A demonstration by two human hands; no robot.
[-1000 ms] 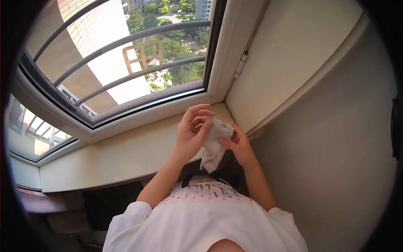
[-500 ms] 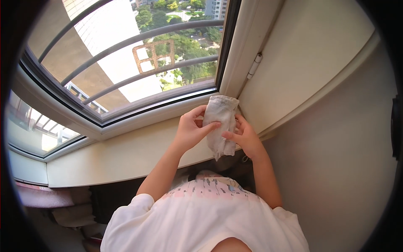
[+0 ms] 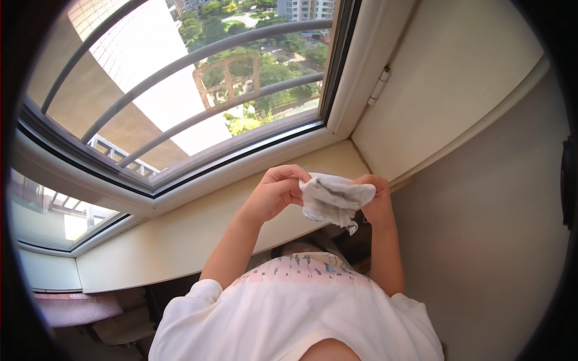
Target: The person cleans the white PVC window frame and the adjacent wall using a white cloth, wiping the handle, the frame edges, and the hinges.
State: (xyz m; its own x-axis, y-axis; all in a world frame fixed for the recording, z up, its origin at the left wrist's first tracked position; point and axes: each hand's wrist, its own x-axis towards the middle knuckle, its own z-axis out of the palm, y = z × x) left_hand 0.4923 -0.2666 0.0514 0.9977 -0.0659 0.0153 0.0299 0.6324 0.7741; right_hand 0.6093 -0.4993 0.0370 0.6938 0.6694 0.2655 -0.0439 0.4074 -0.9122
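A crumpled, greyish-white cloth [image 3: 336,200] hangs in folds between my two hands, above the cream window sill. My left hand [image 3: 278,191] pinches its left edge between thumb and fingers. At the opposite end, my right hand [image 3: 378,198] is closed on the cloth's right edge; most of those fingertips are hidden by the fabric. The upper edge is pulled out sideways, and a loose corner dangles low on the right.
The pale sill [image 3: 180,243] runs under my hands along a white window frame [image 3: 241,159]. Beyond the screen are curved grey railings [image 3: 198,55]. A cream panel with a metal hinge [image 3: 379,86] stands at right. Pinkish fabric [image 3: 78,308] lies low at left.
The cloth has gone from hanging upright and lengthwise to being held out sideways. My hands have moved farther apart, the right one outward to the cloth's right edge. The view has shifted slightly.
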